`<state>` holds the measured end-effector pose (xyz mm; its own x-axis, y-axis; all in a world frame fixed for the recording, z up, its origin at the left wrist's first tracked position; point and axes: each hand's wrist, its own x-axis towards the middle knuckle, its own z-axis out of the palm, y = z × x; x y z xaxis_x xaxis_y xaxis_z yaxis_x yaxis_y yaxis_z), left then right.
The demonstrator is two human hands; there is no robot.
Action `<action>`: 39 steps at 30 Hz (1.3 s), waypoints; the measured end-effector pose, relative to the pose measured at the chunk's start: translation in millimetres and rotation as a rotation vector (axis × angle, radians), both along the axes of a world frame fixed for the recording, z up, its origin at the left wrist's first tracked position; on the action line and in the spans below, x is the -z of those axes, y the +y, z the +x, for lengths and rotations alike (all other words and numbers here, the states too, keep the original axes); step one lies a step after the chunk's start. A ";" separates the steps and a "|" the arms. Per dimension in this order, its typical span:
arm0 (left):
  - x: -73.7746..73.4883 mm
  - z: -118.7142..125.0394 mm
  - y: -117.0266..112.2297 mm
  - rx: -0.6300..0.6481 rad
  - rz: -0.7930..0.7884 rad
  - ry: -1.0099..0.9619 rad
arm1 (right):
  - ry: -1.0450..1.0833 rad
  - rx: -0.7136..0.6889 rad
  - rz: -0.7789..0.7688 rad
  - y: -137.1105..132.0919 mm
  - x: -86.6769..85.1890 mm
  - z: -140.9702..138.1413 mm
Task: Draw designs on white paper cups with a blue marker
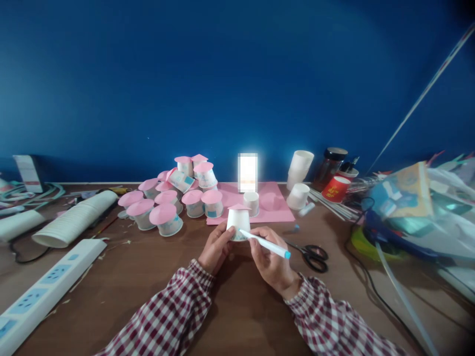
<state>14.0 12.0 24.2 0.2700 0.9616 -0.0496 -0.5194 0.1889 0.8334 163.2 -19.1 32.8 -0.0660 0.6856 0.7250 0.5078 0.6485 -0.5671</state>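
Observation:
Between my hands an upturned white paper cup point(238, 222) wears a pink paper cone on top. My left hand point(217, 247) grips its left side, thumb on the front near the rim. A white felt-tip pen point(270, 245) with a light blue end is pinched in my right hand point(272, 262); its tip meets or nearly meets the cup's front. Faint blue marks show low on the cup, partly hidden by fingers. Behind it, a plain white cup point(251, 203) stands on pink paper point(275, 200).
Several pink-roofed cups point(163, 217) crowd the left back. Black scissors point(314, 258) lie right of my right hand. A power strip point(52, 287) and stacked cups point(74, 217) are at left; a red cup point(336, 189), a lidded jar point(332, 165) and cluttered bags point(404, 198) at right.

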 end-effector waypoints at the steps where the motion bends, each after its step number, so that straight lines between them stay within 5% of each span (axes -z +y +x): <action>1: -0.2 0.2 -0.1 0.000 0.001 0.001 | -0.008 0.001 0.007 0.0 0.1 0.1; 39: 5.2 -0.1 1.0 -0.038 0.022 0.004 | -0.054 0.008 0.041 0.6 -2.0 -0.2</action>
<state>13.9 13.0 19.1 0.2332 0.9720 -0.0295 -0.5228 0.1509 0.8390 162.9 -18.5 34.9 -0.1005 0.6564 0.7477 0.5422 0.6663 -0.5120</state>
